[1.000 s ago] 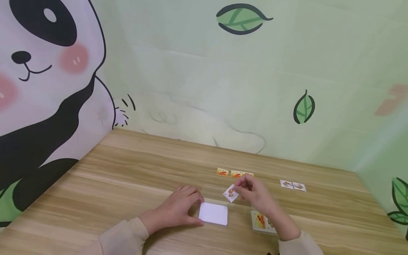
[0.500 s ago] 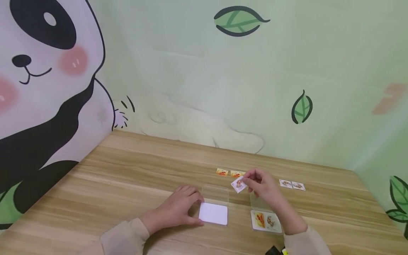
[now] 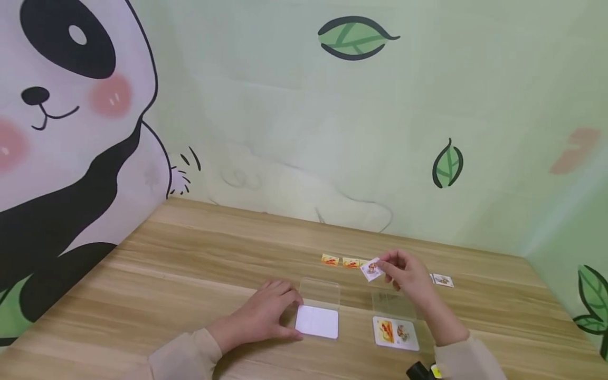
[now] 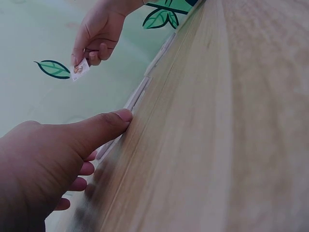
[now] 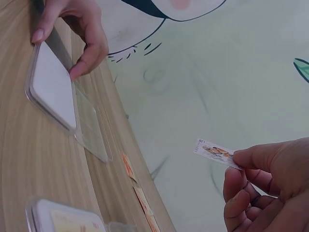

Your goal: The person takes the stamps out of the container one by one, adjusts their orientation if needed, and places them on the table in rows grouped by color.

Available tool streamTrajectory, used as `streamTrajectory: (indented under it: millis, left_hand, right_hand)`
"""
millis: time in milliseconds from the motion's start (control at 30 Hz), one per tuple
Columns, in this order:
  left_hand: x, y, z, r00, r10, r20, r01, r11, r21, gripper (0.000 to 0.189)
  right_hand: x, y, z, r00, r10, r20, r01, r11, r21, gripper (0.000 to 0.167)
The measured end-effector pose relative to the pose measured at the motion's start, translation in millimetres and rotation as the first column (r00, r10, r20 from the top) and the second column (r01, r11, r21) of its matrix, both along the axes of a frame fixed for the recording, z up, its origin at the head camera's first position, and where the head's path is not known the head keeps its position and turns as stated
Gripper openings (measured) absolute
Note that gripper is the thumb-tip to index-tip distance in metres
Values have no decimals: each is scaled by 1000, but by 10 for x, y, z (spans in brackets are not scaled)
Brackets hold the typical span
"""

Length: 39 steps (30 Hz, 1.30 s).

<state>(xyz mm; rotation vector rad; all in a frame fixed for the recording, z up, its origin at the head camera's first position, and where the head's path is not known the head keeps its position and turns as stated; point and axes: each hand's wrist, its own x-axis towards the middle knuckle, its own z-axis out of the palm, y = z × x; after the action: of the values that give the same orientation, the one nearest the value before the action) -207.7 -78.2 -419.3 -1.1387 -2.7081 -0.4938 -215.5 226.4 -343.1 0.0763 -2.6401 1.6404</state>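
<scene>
My right hand (image 3: 406,274) pinches a small white postage stamp (image 3: 371,269) with a figure printed on it, between thumb and forefinger. It is held above the table, before the orange stamps. In the right wrist view the stamp (image 5: 215,152) shows a number in one corner. My left hand (image 3: 266,311) holds the left side of a clear plastic case (image 3: 320,287) with a white card (image 3: 316,322) in its base; thumb and forefinger sit at its two left corners. Its clear lid lies folded back. In the left wrist view the thumb (image 4: 113,123) touches the case edge.
A second open clear case (image 3: 394,305) holds a card with two pictures (image 3: 396,333). Orange stamps (image 3: 350,263) lie in a row behind. White stamps (image 3: 443,280) lie at the right, partly behind my hand. A black object (image 3: 420,371) with yellow is at the front edge.
My right hand has moved to the right with the stamp, away from the left case and past the orange stamps. My left hand has kept its place on the case.
</scene>
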Motion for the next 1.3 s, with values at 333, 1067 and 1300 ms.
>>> streamTrajectory:
  millis: [333,1067,1300]
  left_hand:
    - [10,-9,-10,1000,1,8,-1,1000,-7,54]
    - [21,-1,28,1000,12,22,-12,1000,-14,53]
    - [22,4,32,1000,13,19,-12,1000,-17,53]
  right_hand:
    - [-89,226,-63,995,-95,38,95,996,4,22]
    - [-219,512,-135,980,-196,46,195,981,20,26]
    - [-257,625,-146,975,-215,60,213,976,42,29]
